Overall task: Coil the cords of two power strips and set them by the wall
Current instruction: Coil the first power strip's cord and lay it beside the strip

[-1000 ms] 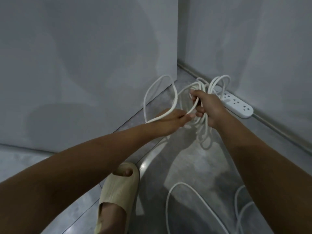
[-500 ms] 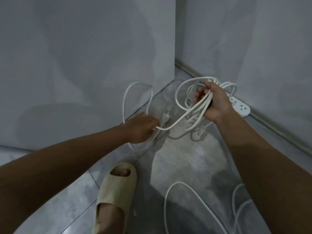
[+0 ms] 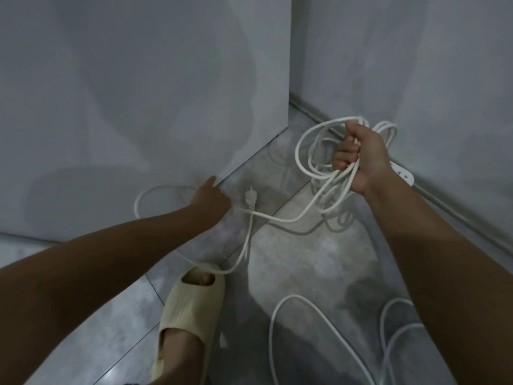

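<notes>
cord (image 3: 297, 152) looped in right grip (image 3: 361, 159), plug (image 3: 250, 198) lower-left

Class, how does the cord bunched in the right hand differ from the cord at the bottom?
The bunched cord is up in the grip of the right hand; the bottom cord lies on the floor. The bunched cord forms tight loops; the bottom cord sprawls wide. Both are white.

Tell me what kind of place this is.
Probably a bare indoor corner, maybe at home: grey walls meet a tiled floor, a power strip lies by the wall, and a slipper is worn.
</notes>
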